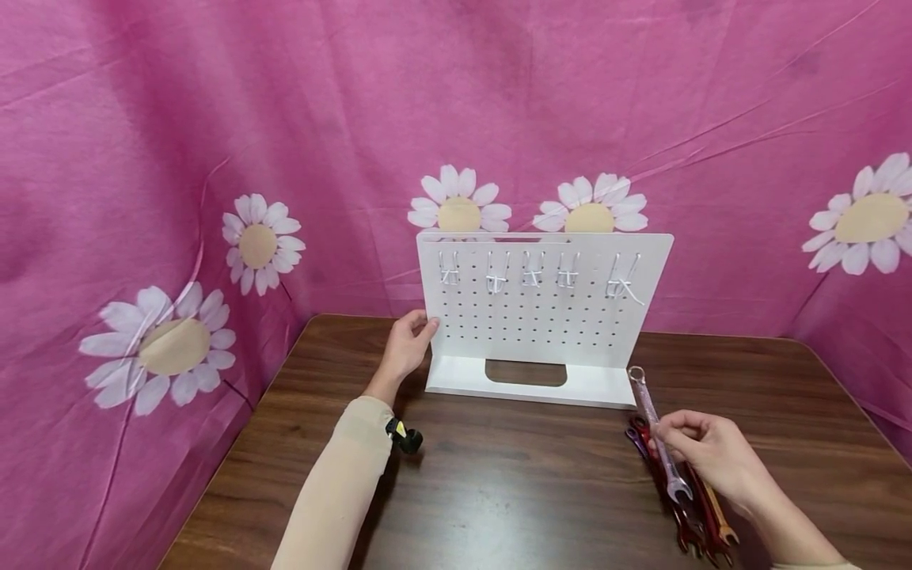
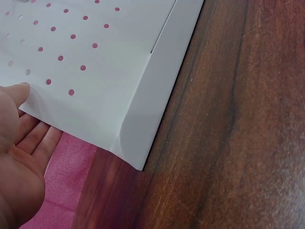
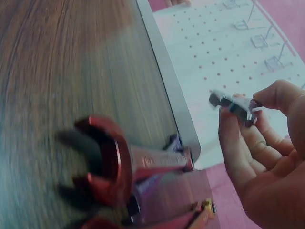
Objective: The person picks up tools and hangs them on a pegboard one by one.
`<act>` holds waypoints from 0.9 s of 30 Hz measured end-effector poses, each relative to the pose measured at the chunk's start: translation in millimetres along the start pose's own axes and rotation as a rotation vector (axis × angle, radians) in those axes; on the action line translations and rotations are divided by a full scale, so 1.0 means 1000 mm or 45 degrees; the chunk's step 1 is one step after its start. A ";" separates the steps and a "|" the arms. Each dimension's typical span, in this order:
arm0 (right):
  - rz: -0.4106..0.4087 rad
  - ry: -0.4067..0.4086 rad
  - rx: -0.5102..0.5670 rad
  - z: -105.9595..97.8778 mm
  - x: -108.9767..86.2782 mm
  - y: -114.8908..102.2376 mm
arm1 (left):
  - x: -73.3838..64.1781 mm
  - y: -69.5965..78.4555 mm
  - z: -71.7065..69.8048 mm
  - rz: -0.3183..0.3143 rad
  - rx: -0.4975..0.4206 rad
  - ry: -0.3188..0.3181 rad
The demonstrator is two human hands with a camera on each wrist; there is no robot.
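Observation:
A white pegboard stand point(image 1: 598, 381) with several white wire hooks point(image 1: 496, 282) along its upper part stands upright on the table. At its left edge, my left hand point(image 1: 406, 348) grips the panel; the left wrist view shows the thumb on the front and the fingers point(image 2: 44, 143) behind. My right hand point(image 1: 716, 455) pinches a pale purple, shiny combination wrench point(image 1: 647, 402) between thumb and fingers, its ring end pointing toward the board's lower right corner. Beneath it lie more wrenches, including a red wrench point(image 3: 125, 167), a gold wrench point(image 1: 721, 518) and a purple wrench point(image 1: 640, 445).
The dark wooden table point(image 1: 484, 491) runs under everything, its far edge meeting a pink cloth point(image 1: 342, 158) printed with white daisies. A small black camera point(image 1: 408, 439) is strapped to the left sleeve. The wrench pile lies to the right, in front of the board's corner.

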State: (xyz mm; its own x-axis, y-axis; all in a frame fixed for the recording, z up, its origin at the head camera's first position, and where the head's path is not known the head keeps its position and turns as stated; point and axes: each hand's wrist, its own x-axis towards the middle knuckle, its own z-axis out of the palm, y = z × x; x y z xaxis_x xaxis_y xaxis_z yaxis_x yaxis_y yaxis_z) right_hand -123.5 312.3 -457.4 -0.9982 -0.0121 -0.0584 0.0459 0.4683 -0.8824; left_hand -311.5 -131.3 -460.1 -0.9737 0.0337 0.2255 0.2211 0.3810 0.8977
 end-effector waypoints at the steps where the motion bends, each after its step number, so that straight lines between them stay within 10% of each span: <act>1: -0.002 -0.019 0.049 0.002 0.001 -0.001 | 0.000 0.000 0.000 -0.001 0.002 -0.002; 14: -0.124 -0.168 0.582 0.030 0.010 -0.022 | 0.000 -0.003 -0.001 0.000 -0.022 -0.024; 27: -0.227 -0.146 0.671 0.062 0.021 -0.045 | 0.001 -0.005 -0.002 0.006 -0.019 -0.024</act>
State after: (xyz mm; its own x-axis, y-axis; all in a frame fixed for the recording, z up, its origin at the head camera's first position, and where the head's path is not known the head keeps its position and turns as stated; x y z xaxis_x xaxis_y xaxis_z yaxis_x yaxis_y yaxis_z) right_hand -144.1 236.2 -447.6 -0.9831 -0.1604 0.0886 -0.0808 -0.0541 -0.9953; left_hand -313.1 -134.7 -463.4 -0.9734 0.0531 0.2229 0.2266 0.3671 0.9022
